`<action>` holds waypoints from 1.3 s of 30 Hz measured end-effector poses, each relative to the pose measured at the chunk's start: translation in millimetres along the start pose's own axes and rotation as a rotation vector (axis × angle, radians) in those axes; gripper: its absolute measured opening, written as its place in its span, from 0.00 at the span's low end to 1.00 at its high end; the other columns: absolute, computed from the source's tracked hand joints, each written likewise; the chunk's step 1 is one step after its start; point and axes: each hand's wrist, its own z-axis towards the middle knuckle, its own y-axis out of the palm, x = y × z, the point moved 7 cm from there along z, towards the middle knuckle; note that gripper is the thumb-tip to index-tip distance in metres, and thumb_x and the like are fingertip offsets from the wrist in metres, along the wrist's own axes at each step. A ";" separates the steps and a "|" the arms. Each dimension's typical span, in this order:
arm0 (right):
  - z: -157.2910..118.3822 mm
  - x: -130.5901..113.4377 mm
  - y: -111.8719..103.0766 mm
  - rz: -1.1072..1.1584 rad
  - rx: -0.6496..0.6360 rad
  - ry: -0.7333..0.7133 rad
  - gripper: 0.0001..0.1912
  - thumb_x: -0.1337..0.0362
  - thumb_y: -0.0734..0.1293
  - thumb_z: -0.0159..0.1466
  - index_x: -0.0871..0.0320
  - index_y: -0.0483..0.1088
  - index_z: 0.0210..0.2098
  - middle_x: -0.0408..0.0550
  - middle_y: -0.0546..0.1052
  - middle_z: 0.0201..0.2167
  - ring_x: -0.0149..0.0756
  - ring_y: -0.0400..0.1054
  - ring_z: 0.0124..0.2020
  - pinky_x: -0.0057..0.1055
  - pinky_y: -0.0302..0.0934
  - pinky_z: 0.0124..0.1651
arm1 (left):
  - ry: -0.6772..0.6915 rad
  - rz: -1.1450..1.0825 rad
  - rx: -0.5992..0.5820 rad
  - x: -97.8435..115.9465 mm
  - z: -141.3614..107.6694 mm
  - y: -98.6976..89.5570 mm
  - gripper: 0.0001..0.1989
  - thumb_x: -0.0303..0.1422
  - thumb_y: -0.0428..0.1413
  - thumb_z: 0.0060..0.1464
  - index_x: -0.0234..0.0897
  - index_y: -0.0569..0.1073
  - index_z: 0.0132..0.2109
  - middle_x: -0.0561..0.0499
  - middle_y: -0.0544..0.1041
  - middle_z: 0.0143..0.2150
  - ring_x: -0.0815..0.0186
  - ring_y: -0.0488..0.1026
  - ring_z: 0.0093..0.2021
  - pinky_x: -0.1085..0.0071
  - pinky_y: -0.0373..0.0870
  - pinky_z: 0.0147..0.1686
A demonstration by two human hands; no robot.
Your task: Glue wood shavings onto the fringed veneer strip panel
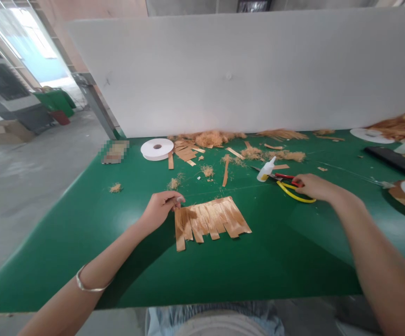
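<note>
Golden-brown fringed sheet (211,217) at six o'clock on the green bench (66,233), corner pinched by your left hand (162,209); your right hand (312,186) pinches red-and-yellow-handled metal scissors (284,176), three o'clock. Careless pull could topple that white plastic bottle (267,169)!

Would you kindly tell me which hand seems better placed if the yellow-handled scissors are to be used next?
Probably the right hand: its fingers are already at the handles of the yellow-handled scissors, while the left hand is farther off, by the fringed tan sheet.
</note>
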 end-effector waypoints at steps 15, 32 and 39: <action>-79.1 22.7 14.2 -0.046 -0.327 0.000 0.01 0.61 0.65 0.53 0.48 0.66 0.26 0.57 0.75 0.30 0.47 0.67 0.29 0.41 0.56 0.35 | 0.068 0.145 0.013 2.8 0.0 -2.1 0.11 0.26 0.48 0.51 0.34 0.75 0.32 0.52 0.74 0.24 0.72 0.69 0.23 0.77 0.68 0.25; -82.7 15.2 -1.4 0.594 0.251 0.192 0.26 0.54 0.74 0.34 0.54 0.68 0.32 0.45 0.72 0.29 0.37 0.66 0.30 0.35 0.60 0.34 | 0.098 0.170 -0.016 2.5 2.5 4.1 0.10 0.28 0.49 0.53 0.35 0.75 0.33 0.51 0.76 0.25 0.71 0.71 0.25 0.77 0.68 0.24; -59.1 -58.6 9.5 1.202 0.032 0.036 0.22 0.64 0.77 0.36 0.54 0.66 0.29 0.44 0.67 0.31 0.29 0.61 0.26 0.31 0.59 0.28 | 0.121 0.148 0.011 3.1 1.4 -1.0 0.09 0.29 0.50 0.54 0.34 0.75 0.33 0.51 0.76 0.25 0.71 0.72 0.25 0.78 0.70 0.25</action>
